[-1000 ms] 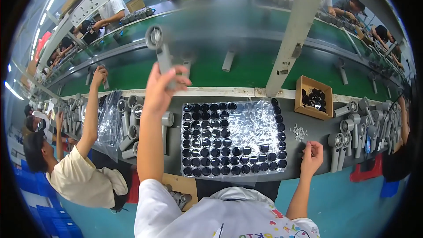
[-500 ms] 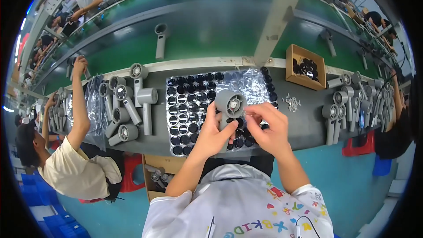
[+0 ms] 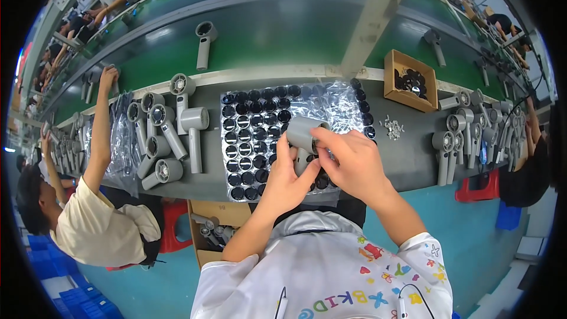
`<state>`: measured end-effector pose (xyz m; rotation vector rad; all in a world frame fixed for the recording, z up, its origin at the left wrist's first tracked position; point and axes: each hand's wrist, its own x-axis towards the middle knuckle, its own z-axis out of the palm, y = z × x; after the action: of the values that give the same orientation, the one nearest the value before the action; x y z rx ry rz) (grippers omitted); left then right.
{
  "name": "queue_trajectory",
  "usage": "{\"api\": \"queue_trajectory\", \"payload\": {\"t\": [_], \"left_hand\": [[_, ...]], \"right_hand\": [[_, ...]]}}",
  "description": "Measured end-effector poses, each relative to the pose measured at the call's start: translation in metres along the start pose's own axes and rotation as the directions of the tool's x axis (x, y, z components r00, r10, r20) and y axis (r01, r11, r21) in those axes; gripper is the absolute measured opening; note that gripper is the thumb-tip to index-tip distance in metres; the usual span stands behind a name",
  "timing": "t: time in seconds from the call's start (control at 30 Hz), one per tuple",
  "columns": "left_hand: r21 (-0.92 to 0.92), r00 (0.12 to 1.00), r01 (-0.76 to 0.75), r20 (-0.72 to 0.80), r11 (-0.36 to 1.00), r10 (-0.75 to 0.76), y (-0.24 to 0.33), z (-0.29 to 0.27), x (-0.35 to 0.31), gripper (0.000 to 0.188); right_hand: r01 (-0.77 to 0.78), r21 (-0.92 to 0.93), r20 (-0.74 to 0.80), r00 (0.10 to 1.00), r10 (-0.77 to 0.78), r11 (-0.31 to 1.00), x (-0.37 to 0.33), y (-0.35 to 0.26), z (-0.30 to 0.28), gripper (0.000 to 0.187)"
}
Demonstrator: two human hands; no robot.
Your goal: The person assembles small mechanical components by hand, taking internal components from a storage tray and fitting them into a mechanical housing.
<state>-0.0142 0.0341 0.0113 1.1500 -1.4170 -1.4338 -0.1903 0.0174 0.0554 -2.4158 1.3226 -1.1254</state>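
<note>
My left hand (image 3: 287, 182) is wrapped round the handle of a grey handheld fan (image 3: 302, 132), holding it up over the bench. The fingertips of my right hand (image 3: 349, 162) are pinched together at the front of the fan's round head; what they hold, if anything, is hidden. The right hand covers most of the grille. Below both hands lies a silvery plastic sheet (image 3: 322, 103) with rows of round black caps (image 3: 243, 136). Small pale pieces (image 3: 391, 128) lie in a loose pile to the right of it.
A cardboard box (image 3: 407, 99) of black parts stands at the back right. Grey fans crowd the left (image 3: 194, 119) and right (image 3: 442, 142). Beyond a metal post (image 3: 372, 23) runs a green conveyor (image 3: 266, 41). A co-worker's arm (image 3: 101, 130) reaches over it at left.
My right fingers have moved in from beside the fan onto its front. The fan's head has turned toward the right hand. A fan on the conveyor has shifted slightly left.
</note>
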Motion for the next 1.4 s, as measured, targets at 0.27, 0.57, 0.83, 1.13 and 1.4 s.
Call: {"api": "queue_trajectory", "payload": {"t": [0.27, 0.57, 0.83, 1.13, 1.4], "left_hand": [[0.044, 0.994, -0.02, -0.104, 0.999, 0.025, -0.014, -0.005, -0.003, 0.065], [-0.566, 0.979, 0.168, 0.003, 0.807, -0.202, -0.037, -0.016, -0.006, 0.05], [-0.533, 0.985, 0.132, -0.022, 0.836, -0.169, -0.042, -0.015, -0.007, 0.05], [-0.55, 0.985, 0.136, -0.011, 0.824, -0.17, -0.042, -0.017, -0.006, 0.049], [-0.569, 0.987, 0.13, -0.008, 0.812, -0.163, -0.043, -0.018, -0.006, 0.049]], "right_hand": [[0.122, -0.224, 0.279, 0.959, -0.056, 0.967, -0.024, -0.03, 0.008, 0.061], [-0.23, 0.178, 0.119, 0.97, 0.211, 0.957, -0.026, 0.002, 0.002, 0.05], [-0.114, -0.163, 0.308, 0.938, 0.16, 0.98, -0.042, 0.035, 0.017, 0.014], [-0.079, -0.199, 0.456, 0.875, 0.164, 0.977, -0.025, 0.032, 0.012, 0.009], [0.065, -0.241, 0.476, 0.877, 0.06, 0.968, -0.031, 0.037, 0.016, 0.006]]}}
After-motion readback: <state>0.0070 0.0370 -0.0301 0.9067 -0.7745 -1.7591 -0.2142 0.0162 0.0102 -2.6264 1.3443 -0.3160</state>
